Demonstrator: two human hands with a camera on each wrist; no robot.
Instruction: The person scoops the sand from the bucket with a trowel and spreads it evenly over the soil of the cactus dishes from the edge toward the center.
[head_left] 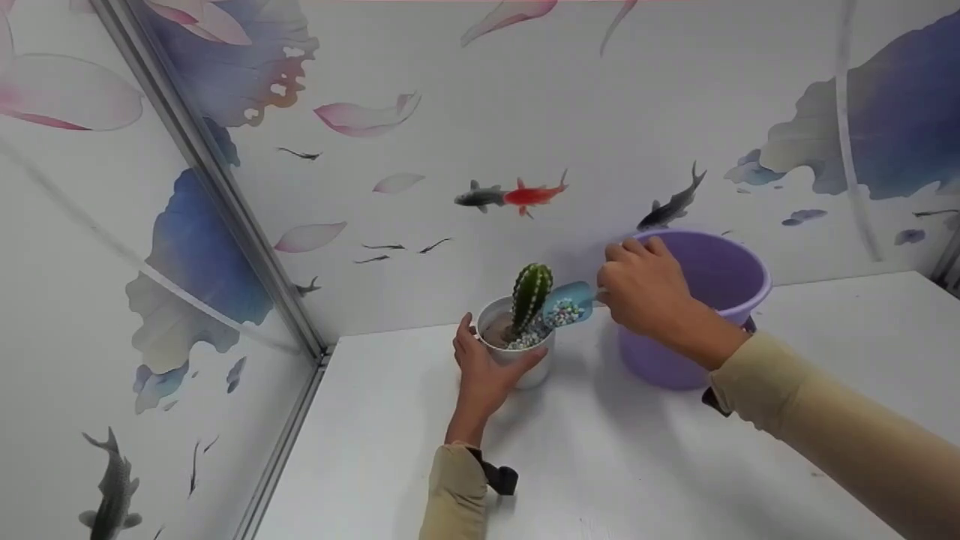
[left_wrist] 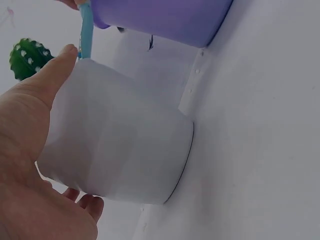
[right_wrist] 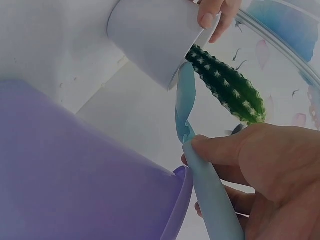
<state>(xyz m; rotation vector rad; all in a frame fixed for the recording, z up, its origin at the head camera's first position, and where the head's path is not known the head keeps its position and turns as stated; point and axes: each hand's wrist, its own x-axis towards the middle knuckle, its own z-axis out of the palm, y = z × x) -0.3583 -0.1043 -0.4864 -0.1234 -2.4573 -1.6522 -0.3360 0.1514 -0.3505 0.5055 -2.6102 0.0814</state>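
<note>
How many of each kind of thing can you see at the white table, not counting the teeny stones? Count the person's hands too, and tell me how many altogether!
Cactus: 1
White pot: 1
Blue scoop: 1
Purple bucket: 1
Hands: 2 (left hand, right hand)
Total: 6

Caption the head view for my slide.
Left hand grips a white pot; right hand holds a blue scoop of coloured granules beside the cactus.

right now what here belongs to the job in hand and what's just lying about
In the job:
white pot, held by the left hand
cactus and granules inside
blue scoop of granules, in the right hand

Probably just there:
printed wall
purple bucket (contents hidden, perhaps a supply)
</note>
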